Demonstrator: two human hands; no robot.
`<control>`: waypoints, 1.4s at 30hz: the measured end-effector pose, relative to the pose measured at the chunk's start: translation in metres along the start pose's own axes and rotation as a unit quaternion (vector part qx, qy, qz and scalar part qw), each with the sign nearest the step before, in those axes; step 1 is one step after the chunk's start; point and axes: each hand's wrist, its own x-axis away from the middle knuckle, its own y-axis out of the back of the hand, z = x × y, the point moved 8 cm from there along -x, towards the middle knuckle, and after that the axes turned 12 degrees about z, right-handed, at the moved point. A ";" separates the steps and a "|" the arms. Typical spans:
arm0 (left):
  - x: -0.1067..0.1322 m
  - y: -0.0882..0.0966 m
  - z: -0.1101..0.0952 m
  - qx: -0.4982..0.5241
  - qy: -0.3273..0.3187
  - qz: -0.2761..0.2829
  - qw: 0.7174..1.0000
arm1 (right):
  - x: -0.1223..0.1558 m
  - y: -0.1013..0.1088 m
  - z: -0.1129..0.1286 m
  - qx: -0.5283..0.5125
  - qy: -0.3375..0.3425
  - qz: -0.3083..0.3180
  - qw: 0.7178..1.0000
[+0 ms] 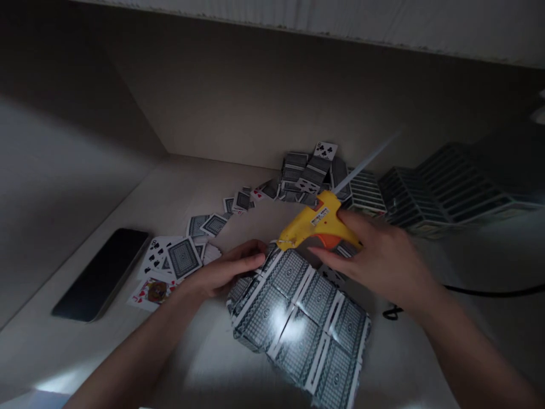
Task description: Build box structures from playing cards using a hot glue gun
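Note:
My right hand (383,258) grips a yellow glue gun (317,224) with an orange trigger, its nozzle pointing left and down at the top edge of a panel of joined playing cards (300,321). A glue stick (366,162) pokes out of the gun's back. My left hand (227,270) lies on the panel's upper left corner, fingers curled over the card edge, pressing it down. The panel is made of several face-down cards, patterned grey and white, and lies tilted on the pale table (204,363).
A black phone (102,272) lies at the left. Loose cards (170,261) are scattered beside it, and a pile of cards (309,173) sits by the back wall. Glued card structures (438,193) stand at the right. The gun's black cord (481,292) runs off right.

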 end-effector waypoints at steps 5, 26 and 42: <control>-0.001 0.003 0.002 -0.015 0.006 -0.009 1.000 | -0.001 -0.004 0.000 -0.025 0.024 0.003 0.999; -0.003 -0.001 0.003 0.045 0.002 -0.010 0.999 | -0.001 -0.011 0.002 -0.094 0.032 0.084 0.991; -0.003 -0.002 0.003 0.061 0.005 -0.018 0.998 | 0.004 -0.003 0.005 -0.041 0.044 0.030 0.998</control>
